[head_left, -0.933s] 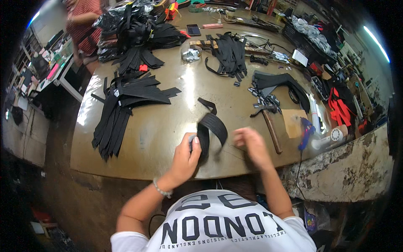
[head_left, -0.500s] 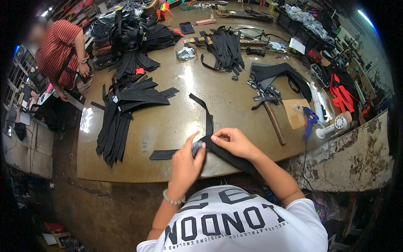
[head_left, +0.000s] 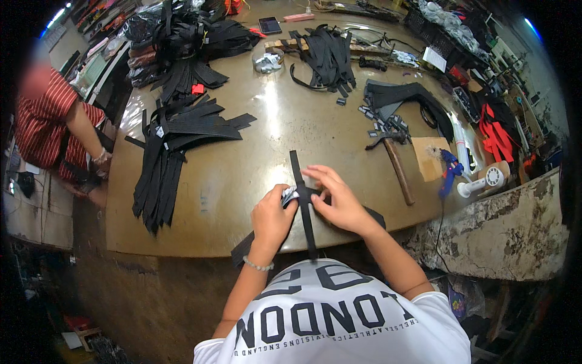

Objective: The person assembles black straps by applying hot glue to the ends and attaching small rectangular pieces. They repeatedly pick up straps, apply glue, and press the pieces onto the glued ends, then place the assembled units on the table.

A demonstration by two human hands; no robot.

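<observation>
Near the table's front edge, my left hand (head_left: 271, 213) is closed on a broad black strap (head_left: 242, 247), whose end hangs beside my wrist. A small grey-white piece (head_left: 289, 195) shows at its fingertips; its kind is unclear. A narrower black strap (head_left: 308, 229) crosses the broad one, running from the tabletop toward my shirt. My right hand (head_left: 342, 203) pinches the broad strap by the crossing, thumb close to the narrow strap and forefinger raised above it. Part of the broad strap comes out beyond my right hand. The crossing is partly hidden by my fingers.
Bundles of black straps (head_left: 159, 182) lie at left and far middle (head_left: 330, 57). On the right are a hammer (head_left: 398, 170), small dark metal pieces (head_left: 388, 124), a blue glue gun (head_left: 450, 173) and a white fan (head_left: 479, 182). A person in red stripes (head_left: 51, 127) stands at left.
The narrow strap has swung upright across the broad strap, its lower end now toward my shirt. My right forefinger has lifted. The broad strap's left end has dropped nearer me. The other person has shifted left.
</observation>
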